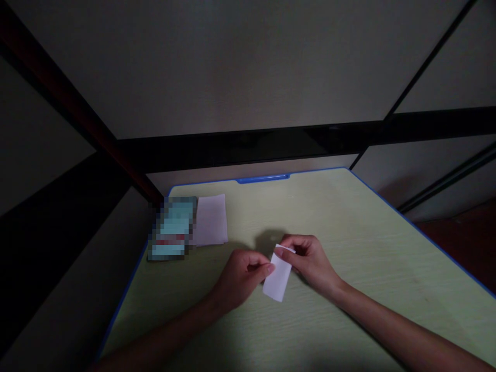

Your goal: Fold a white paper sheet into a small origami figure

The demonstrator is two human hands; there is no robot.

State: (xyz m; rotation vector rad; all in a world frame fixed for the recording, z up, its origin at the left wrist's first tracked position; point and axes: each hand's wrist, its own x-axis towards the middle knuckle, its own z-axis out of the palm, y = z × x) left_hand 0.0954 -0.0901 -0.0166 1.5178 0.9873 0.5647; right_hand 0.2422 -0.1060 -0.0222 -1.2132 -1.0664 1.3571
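Between my two hands is a small white piece of paper [278, 281], narrow and apparently folded, tilted over the table. My left hand [246, 276] pinches its left edge between thumb and fingers. At the upper end, my right hand [308, 261] grips the paper with the thumb on top and the fingers behind. The undersides of the paper and the fingertips behind it are hidden.
The pale wood-look table [349, 222] has a blue rim and a blue recessed handle [263, 179] at its far edge. A stack of white paper [211, 219] lies at the far left, beside a pixelated flat object [172, 227]. Panelled walls stand behind.
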